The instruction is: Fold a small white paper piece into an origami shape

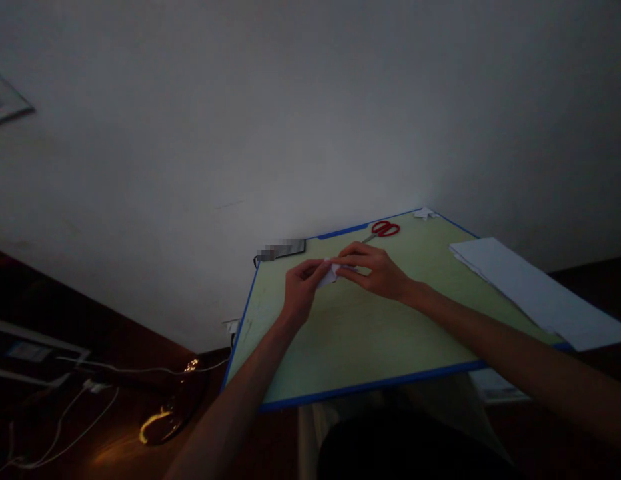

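Between my two hands is a small piece of white paper [327, 276], raised over the light green tabletop [360, 333]. My left hand [304, 287] pinches its left side between thumb and fingers. From the right, my right hand [373, 270] has thumb and fingertips closed on the paper's other edge. Parts of the paper are hidden behind the fingers, so its full shape cannot be made out. Just beyond my right hand lies a pair of scissors [385, 229] with red handles, its blades partly covered by the hand.
A dark phone [290, 248] lies at the table's far left corner. Small folded white paper pieces [425, 213] sit at the far right corner. White paper sheets [535, 287] overhang the right edge. A wall [310, 120] stands behind; white cables [155, 369] run at left.
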{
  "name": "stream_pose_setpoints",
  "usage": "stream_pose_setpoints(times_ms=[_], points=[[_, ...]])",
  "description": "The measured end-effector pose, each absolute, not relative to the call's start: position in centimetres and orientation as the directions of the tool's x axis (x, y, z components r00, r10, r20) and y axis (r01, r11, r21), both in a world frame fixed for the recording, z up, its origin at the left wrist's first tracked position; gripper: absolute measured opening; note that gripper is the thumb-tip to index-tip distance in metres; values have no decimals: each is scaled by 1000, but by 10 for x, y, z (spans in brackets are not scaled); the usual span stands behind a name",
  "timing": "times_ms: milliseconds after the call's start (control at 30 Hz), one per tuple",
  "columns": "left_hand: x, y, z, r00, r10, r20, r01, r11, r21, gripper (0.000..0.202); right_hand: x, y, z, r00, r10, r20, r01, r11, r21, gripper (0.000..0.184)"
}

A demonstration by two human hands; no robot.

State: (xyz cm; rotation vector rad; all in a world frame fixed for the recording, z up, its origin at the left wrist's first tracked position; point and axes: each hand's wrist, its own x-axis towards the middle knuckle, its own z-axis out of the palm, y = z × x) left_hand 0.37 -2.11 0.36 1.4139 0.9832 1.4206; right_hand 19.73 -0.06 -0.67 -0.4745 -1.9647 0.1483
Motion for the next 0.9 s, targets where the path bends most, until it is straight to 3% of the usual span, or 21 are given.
stream_pose_setpoints(times_ms=[900], points=[[4, -20, 4, 5, 946, 325, 4, -325, 946, 25, 197, 3, -11, -371, 350, 860, 319, 918, -235, 27]])
